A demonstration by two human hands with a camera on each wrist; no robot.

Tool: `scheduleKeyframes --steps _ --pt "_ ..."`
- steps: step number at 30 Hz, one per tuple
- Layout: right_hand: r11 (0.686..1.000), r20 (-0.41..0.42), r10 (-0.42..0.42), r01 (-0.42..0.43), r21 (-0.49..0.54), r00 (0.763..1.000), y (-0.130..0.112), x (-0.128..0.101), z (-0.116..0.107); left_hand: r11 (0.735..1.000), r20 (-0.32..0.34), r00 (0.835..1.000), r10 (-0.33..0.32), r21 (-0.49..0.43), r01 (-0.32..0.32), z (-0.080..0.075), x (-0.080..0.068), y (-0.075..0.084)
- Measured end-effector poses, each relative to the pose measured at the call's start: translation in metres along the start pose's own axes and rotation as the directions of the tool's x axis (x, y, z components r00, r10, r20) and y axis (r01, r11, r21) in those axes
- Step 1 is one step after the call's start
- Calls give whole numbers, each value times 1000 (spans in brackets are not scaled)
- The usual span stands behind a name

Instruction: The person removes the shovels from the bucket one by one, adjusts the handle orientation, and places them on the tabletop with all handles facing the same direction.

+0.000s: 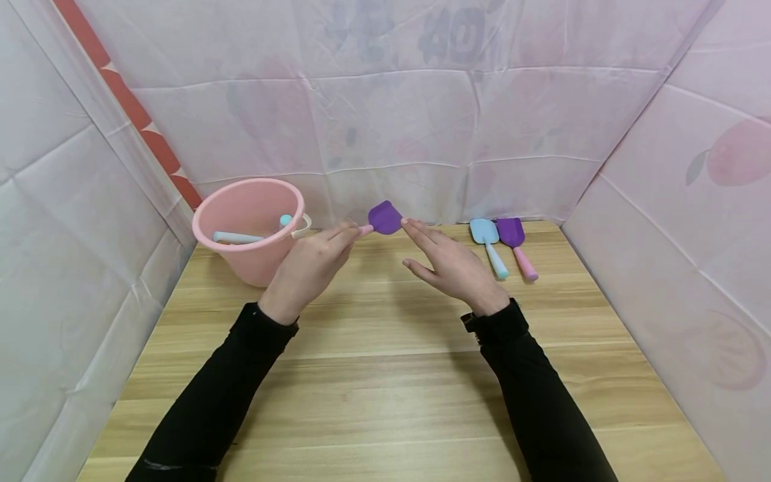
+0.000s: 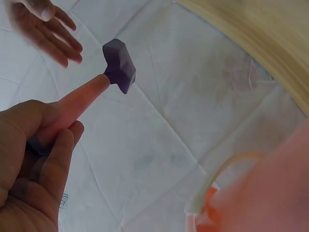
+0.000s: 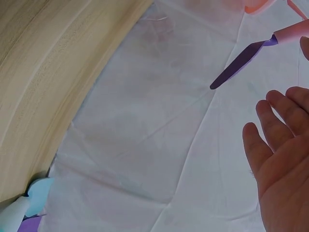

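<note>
My left hand grips the pink handle of a small spatula with a purple head, held up over the back of the table. In the left wrist view, thumb and fingers curl round that handle. My right hand has its fingers extended, their tips close to the spatula's head in the head view. Seen from the right wrist, the palm faces the camera with a gap between its fingers and the purple head. Nothing is in the right hand.
A pink bucket with a white handle stands at the back left, holding light blue handles. At the back right lie a blue spatula and another purple spatula with a pink handle. Cloth walls enclose the wooden table.
</note>
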State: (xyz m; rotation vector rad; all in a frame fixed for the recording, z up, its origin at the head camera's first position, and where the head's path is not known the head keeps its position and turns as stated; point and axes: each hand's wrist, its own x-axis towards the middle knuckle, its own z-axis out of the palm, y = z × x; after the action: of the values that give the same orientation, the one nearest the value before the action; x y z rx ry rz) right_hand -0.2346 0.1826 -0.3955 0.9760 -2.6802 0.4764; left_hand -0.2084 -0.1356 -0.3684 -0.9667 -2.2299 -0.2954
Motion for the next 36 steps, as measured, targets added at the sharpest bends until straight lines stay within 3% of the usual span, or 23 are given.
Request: scheduleKeyframes --steps 13,18,26,36 --pt "998 -40 -60 61 12 997 -2 3 9 986 -9 1000 -4 -168 2 22 -5 20" --pt "995 -55 -94 95 12 994 -4 4 13 984 -26 1000 -7 -179 2 30 -7 26" --pt "985 -131 -169 170 -7 977 -7 6 24 976 -42 998 -42 -217 32 38 -10 35" --pt "984 -220 -173 180 10 960 -9 9 37 949 -54 996 -75 -311 54 48 -10 40"
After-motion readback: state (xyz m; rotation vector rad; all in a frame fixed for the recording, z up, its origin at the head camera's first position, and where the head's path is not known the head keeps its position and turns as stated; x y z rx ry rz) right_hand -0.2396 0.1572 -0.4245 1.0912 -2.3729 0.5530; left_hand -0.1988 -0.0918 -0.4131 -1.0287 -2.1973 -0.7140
